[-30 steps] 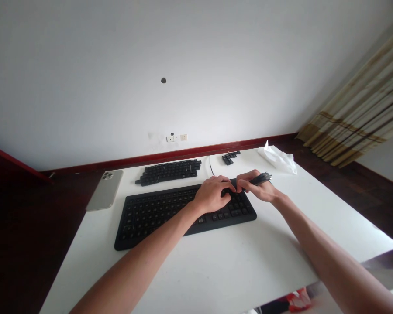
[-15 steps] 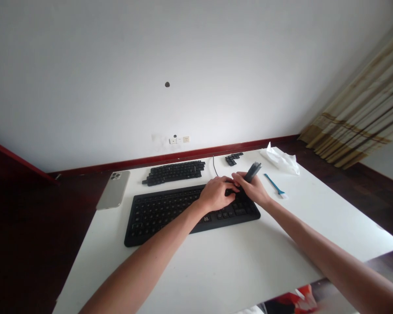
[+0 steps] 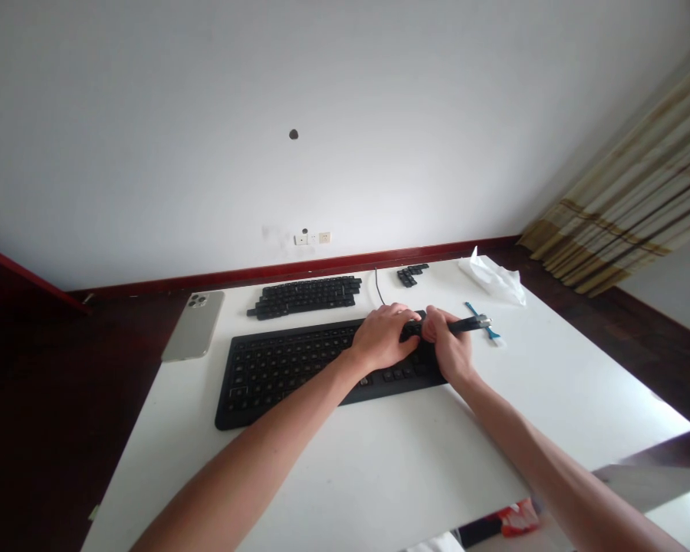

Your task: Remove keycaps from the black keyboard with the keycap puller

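Observation:
A black keyboard [image 3: 290, 360] with many bare key sockets lies on the white table. My left hand [image 3: 384, 337] rests on its right half, fingers bent over the keys and thumb apart from them. Just beside it, over the keyboard's right end, my right hand [image 3: 451, 353] is wrapped round a black pen-like tool [image 3: 470, 324]. The tool tilts almost flat, its silvery end pointing right; its other end is hidden by the hand. I cannot make out any loose key under the fingers.
Behind the keyboard lie rows of removed black keycaps [image 3: 307, 297] and a smaller keycap group [image 3: 411, 274], with a cable [image 3: 378, 287] between. A phone [image 3: 194, 328] lies left. To the right are a blue-handled brush [image 3: 483, 322] and a crumpled white plastic bag [image 3: 494, 277].
My right hand has turned outward, so the tool has swung from steeply raised to nearly flat, its end pointing right. The left hand stays on the keyboard. The view has shifted slightly.

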A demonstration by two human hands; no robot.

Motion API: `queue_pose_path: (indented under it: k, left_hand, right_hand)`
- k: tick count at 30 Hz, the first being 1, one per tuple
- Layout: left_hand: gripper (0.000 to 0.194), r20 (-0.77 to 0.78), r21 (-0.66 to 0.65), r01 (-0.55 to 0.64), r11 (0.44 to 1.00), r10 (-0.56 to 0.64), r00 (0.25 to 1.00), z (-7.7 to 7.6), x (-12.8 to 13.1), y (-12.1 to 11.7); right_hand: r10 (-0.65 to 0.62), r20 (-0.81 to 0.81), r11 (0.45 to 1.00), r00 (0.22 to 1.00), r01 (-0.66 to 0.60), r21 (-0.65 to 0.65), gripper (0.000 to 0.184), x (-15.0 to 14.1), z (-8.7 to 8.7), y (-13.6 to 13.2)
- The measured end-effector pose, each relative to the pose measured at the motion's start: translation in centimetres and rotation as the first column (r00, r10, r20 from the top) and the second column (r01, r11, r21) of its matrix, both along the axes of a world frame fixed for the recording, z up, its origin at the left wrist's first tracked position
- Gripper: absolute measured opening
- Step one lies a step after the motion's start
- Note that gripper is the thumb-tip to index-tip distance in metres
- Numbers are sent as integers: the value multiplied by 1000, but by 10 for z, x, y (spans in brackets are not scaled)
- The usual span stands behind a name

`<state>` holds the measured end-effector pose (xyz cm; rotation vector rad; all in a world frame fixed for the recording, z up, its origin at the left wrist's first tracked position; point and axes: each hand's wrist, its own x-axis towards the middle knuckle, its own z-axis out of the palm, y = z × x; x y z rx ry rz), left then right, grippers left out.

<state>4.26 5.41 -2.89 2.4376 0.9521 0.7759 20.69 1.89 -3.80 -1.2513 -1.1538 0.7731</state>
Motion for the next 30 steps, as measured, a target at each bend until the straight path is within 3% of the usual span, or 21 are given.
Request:
queue_pose_path:
  k: [5, 13, 24, 30]
  left_hand:
    - [42, -184, 86, 81, 993, -64, 981, -5, 3, -3]
    - [55, -346, 14, 163, 986, -149, 927, 1, 21, 8]
    - [53, -406, 40, 182, 982, -151, 902, 3, 26, 12]
    - [47, -406, 84, 188, 979, -139, 903, 3, 25, 12]
  right_hand:
    - [-3, 9, 1000, 1000, 3, 18, 56, 0, -3, 0]
    - [21, 69, 999, 997, -22, 23, 50, 3, -1, -6]
    - [5, -159, 995, 987, 11, 103, 53, 4, -13, 2]
    - [-3, -140, 985, 990, 27, 170, 53, 2, -9, -2]
